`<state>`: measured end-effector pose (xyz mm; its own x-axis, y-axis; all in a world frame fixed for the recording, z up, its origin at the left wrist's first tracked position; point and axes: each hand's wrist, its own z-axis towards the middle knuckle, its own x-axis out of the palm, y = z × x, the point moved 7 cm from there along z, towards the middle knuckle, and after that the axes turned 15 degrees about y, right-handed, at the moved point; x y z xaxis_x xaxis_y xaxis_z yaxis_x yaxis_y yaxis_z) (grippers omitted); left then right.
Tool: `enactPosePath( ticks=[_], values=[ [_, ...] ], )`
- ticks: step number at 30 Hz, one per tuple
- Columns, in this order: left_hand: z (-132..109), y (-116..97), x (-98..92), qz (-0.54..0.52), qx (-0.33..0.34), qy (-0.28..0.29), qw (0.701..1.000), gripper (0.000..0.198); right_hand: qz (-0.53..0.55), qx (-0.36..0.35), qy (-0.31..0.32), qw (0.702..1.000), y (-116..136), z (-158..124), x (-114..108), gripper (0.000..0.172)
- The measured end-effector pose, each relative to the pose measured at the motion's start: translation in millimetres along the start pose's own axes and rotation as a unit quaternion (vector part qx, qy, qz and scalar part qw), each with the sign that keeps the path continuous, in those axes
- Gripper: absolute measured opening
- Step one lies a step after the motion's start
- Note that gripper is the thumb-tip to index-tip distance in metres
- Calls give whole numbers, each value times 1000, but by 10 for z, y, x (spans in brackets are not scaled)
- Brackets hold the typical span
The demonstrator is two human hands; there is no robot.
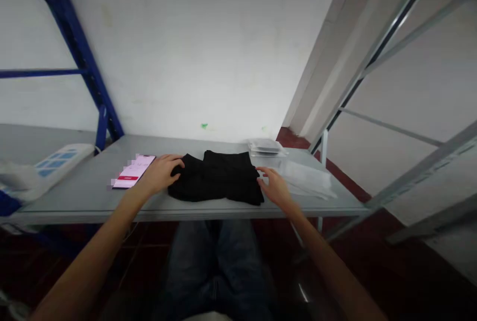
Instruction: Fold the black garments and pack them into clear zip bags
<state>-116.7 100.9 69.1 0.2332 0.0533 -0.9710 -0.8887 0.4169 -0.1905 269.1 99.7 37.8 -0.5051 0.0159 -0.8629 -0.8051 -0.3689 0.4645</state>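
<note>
Left hand (162, 172) gripping black garment (218, 177), right hand (275, 185) flat open, clear bags (266, 147) beside

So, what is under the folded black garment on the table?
Only the grey tabletop shows around the folded black garment. The left hand rests on its left edge, the right hand at its right edge. Anything beneath the cloth is covered.

Matt black cloth (218, 177), smooth grey table (89, 189), glossy plastic bags (307, 179)
</note>
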Motion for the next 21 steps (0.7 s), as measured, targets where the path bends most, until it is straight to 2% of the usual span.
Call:
enactPosePath(
  ticks=[2, 5, 8, 11, 14, 17, 19, 21],
  values=[
    [105, 62, 9, -11, 13, 26, 1000, 20, -14, 13, 21, 1000, -46, 88, 92, 36],
    [159, 110, -9, -27, -3, 45, 999, 29, -21, 20, 32, 999, -99, 150, 167, 33],
    [152, 154, 31, -45, -17, 75, 996, 36, -12, 12, 31, 999, -122, 168, 156, 32],
    [128, 226, 78, -61, -10, 86, 994, 46, 6, 4, 35, 999, -128, 185, 126, 32],
    [95, 262, 87, -44, -32, 86, 995, 56, 19, -1, 36, 999, -130, 208, 120, 29],
    [91, 45, -7, -11, -24, 32, 999, 66, 39, -10, 25, 999, -131, 226, 132, 26],
    [151, -236, -16, -22, 25, 15, 999, 57, 52, -13, 17, 998, -124, 236, 141, 22],
    [265, -509, 57, -29, 74, 30, 996, 44, 64, -14, 7, 998, -106, 239, 136, 19]
  ],
)
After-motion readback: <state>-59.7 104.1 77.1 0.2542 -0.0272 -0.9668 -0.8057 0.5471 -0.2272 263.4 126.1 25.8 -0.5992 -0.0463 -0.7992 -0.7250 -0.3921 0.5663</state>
